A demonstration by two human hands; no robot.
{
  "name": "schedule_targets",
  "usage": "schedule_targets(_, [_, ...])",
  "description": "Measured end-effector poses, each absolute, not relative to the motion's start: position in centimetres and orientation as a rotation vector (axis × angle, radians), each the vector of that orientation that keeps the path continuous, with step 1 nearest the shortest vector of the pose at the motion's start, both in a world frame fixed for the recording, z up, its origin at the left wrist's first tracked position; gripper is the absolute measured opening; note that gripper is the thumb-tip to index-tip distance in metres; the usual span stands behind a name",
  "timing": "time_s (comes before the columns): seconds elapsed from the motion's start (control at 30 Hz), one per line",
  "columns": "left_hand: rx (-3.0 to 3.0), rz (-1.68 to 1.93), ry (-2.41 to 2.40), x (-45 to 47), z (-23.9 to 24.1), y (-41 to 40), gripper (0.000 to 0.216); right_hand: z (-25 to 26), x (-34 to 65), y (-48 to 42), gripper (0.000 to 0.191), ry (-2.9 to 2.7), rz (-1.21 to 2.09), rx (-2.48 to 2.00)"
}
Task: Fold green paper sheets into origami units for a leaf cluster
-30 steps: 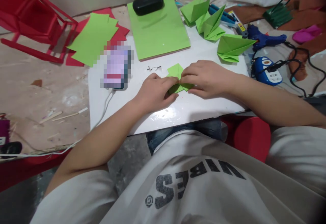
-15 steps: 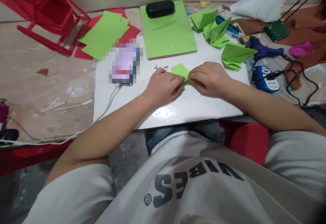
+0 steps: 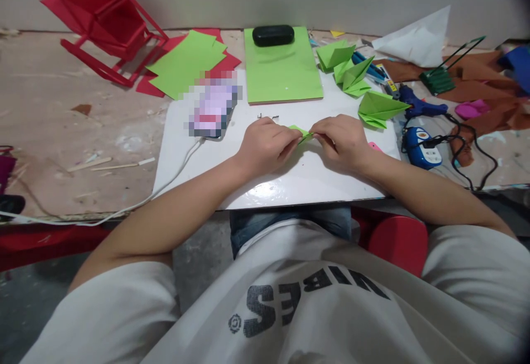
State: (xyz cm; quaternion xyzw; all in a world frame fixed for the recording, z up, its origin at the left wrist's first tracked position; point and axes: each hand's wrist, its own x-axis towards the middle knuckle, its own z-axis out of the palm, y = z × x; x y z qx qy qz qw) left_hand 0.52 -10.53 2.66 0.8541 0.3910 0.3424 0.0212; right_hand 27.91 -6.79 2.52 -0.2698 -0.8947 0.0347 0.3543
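Observation:
A small folded piece of green paper (image 3: 305, 134) is pinched between my two hands, low over the white board (image 3: 265, 187). My left hand (image 3: 267, 146) grips its left side with fingers closed, hiding much of it. On its right edge, the fingertips of my right hand (image 3: 342, 142) press together. To the right of my hands lie several folded green paper pieces with pointed flaps, the nearest a green folded paper (image 3: 380, 110). Beyond my hands rests a stack of green paper (image 3: 284, 77) with a black case (image 3: 273, 35) on top.
A phone (image 3: 215, 111) on a white cable lies left of my hands. A red model rocking chair (image 3: 111, 32) stands at the far left beside green sheets (image 3: 188, 66). At right are a blue glue gun (image 3: 422, 103), a blue power adapter (image 3: 422, 148) and brown scraps (image 3: 476, 71).
The green paper has tilted and shows less of its face between my fingers. The camera view has shifted, and a pink bit now shows beside my right wrist.

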Motion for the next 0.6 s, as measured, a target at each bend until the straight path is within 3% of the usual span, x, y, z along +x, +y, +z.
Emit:
schedule_targets(0.17, [2.570, 1.136, 1.040, 0.5, 3.5, -11.2, 0.039, 3.1, 27.8, -7.5, 0.033, -2.271, 0.148, -0.702])
schedule_targets(0.6, [2.079, 1.372, 1.133, 2.0, 4.3, -13.5, 0.026, 4.7, 27.3, -9.1, 0.039, -2.180, 0.376, -0.712])
